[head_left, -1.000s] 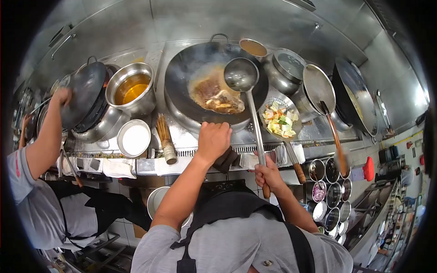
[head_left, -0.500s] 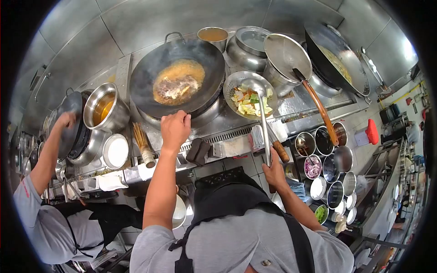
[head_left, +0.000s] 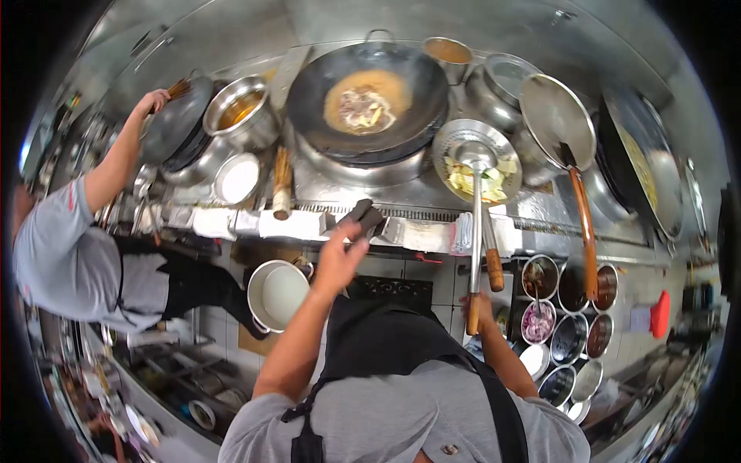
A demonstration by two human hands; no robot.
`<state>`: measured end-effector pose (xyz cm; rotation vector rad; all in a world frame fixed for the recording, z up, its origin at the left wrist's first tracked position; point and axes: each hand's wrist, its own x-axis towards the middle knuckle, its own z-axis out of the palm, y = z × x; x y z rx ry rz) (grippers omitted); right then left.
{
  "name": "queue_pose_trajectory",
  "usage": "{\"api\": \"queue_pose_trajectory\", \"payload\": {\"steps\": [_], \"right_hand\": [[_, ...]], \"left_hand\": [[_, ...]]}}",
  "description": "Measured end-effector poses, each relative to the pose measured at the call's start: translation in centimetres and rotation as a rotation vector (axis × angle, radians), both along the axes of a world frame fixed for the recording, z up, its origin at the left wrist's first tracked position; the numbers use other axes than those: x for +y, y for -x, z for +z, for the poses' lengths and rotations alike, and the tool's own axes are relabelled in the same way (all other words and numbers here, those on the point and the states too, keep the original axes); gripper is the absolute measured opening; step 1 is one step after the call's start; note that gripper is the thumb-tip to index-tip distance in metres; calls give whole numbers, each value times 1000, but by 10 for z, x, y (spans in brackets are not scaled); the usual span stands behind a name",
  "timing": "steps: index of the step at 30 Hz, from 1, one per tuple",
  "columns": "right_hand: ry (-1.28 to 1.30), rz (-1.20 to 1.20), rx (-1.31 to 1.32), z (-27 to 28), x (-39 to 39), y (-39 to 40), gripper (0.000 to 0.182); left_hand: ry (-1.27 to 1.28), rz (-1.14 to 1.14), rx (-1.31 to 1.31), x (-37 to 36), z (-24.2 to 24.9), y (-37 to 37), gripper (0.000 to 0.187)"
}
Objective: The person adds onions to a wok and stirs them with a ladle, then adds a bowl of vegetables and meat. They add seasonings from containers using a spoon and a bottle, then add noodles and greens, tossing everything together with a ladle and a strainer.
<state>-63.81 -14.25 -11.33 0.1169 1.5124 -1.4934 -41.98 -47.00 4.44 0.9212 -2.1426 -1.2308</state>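
Note:
My left hand [head_left: 340, 261] reaches to a dark folded cloth [head_left: 361, 217] at the stove's front edge, thumb and fingers apart and a little blurred. The fingertips overlap the cloth's near end in this view. My right hand [head_left: 484, 311] is closed at the wooden handle of a long ladle [head_left: 475, 216], partly hidden behind it. The ladle's bowl lies over a perforated strainer [head_left: 445, 143] holding cut cabbage [head_left: 494, 184]. Beside the ladle is the strainer's wooden grip [head_left: 494, 270]. A wok [head_left: 309, 100] on the burner holds brownish liquid with pale and dark pieces [head_left: 367, 106].
At left, another person [head_left: 69, 247] holds a bamboo brush [head_left: 179, 89] over a second wok [head_left: 166, 135]. A pot of amber liquid [head_left: 266, 116] and another bamboo brush [head_left: 282, 181] stand between. A mesh skimmer [head_left: 544, 116] sits right. Several ingredient pots, including sliced onion [head_left: 538, 322], stand lower right.
My left hand has left the wok's near rim, come back toward me and opened by the dark cloth. The ladle's bowl sits lower over the cabbage. The other person's hand now shows a brush.

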Motion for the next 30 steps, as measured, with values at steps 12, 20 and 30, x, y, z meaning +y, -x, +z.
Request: {"api": "queue_pose_trajectory", "payload": {"steps": [12,20,30], "right_hand": [[-328,1026,142,-91,14,-40,27],[-59,1400,754,-213,-23,-71,31],[-324,1449,482,-91,-117,-279,27]], "left_hand": [[-531,349,-575,206,-74,-228,53],[-432,251,-355,209,-55,-261,50],[-498,878,-32,253,-25,-490,38]]}}
